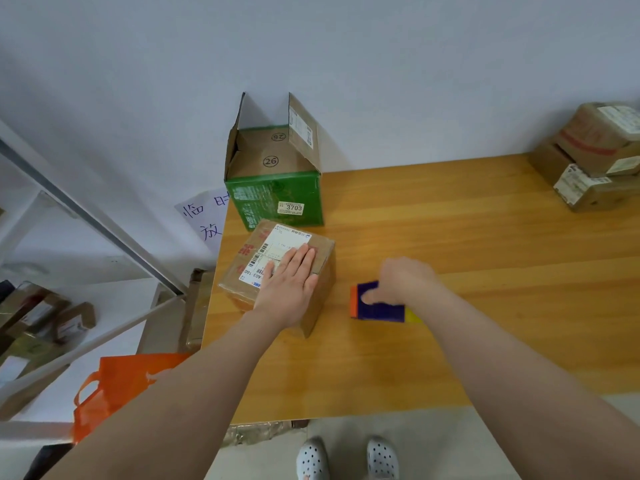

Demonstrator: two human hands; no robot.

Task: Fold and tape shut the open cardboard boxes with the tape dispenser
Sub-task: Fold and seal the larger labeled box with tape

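On the brown box (325, 285) your left hand (287, 285) lies flat, fingers (302, 259) straight, likely pinning its flaps, while just right of it your right hand (405, 282) grips the tape dispenser (381, 310).

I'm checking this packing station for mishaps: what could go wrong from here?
The brown box sits near the table edge; a push from the flat left hand might slide it off. The right hand looks blurred on the tape dispenser, so its grip may be loose and the dispenser could slip.
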